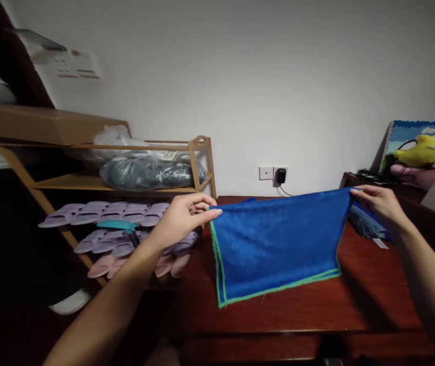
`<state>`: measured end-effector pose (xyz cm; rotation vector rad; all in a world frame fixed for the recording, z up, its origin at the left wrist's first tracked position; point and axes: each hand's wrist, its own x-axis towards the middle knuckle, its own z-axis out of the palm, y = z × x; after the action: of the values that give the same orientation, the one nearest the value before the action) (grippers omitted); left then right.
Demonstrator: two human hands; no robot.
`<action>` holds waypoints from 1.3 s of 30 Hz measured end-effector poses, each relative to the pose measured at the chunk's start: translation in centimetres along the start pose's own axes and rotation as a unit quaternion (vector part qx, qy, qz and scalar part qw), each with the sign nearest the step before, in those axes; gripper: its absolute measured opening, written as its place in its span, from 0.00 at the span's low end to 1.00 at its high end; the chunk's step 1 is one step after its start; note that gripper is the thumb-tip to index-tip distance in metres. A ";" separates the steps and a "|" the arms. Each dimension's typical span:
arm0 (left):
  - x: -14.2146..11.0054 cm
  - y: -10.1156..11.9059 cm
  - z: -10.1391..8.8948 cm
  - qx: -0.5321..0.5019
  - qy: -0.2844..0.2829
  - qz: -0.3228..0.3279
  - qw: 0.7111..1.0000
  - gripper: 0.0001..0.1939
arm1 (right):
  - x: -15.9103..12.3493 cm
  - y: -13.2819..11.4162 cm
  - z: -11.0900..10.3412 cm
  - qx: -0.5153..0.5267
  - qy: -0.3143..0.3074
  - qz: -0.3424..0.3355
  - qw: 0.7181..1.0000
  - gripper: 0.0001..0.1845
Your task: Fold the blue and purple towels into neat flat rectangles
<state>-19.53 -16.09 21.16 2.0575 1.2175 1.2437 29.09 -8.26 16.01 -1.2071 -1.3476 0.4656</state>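
Observation:
A blue cloth [278, 244] with green stitched edges hangs folded double between my hands, above a dark red wooden table. My left hand [187, 216] pinches its upper left corner between thumb and fingers. At the upper right corner, my right hand [379, 203] grips the cloth the same way. The top edge is stretched nearly straight and rises slightly to the right. Below, the two green-edged layers hang a little apart. Part of the tabletop behind the cloth is hidden.
The wooden table [297, 312] spans the front. Folded dark blue fabric [368, 223] lies on its right side. To the left, a wooden rack [198, 162] holds several slippers [93, 212] and plastic-wrapped bundles [141, 173]. A black plug [280, 176] sits in the wall socket.

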 end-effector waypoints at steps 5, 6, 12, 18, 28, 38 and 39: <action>-1.2 3.2 1.6 -0.024 0.032 0.020 0.999 0.14 | 2.1 -1.5 0.7 0.090 0.019 0.002 0.996 0.17; -1.4 3.5 2.0 -0.029 0.036 0.020 0.999 0.14 | 2.7 -1.6 1.1 0.107 0.033 0.003 0.994 0.17; -1.5 3.7 3.9 -0.080 0.050 0.031 0.995 0.10 | 6.6 -1.4 4.7 0.202 0.113 0.013 0.973 0.12; -0.5 0.8 4.6 -0.162 0.017 -0.023 0.986 0.10 | 10.0 -0.2 10.0 0.242 0.124 0.029 0.962 0.11; 2.0 -10.2 3.5 -0.193 0.068 -0.112 0.972 0.14 | 12.9 6.3 22.6 0.189 0.047 0.061 0.979 0.11; 4.1 -22.8 3.6 0.061 0.106 -0.184 0.975 0.10 | 12.5 11.6 32.3 0.021 -0.084 0.059 0.995 0.32; 4.0 -24.0 3.7 0.093 0.106 -0.193 0.971 0.09 | 12.1 12.1 33.1 -0.005 -0.102 0.056 0.993 0.34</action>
<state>-26.45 -0.05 3.75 1.7200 1.7927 1.2172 6.78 19.25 4.53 -1.2748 -1.4610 0.6781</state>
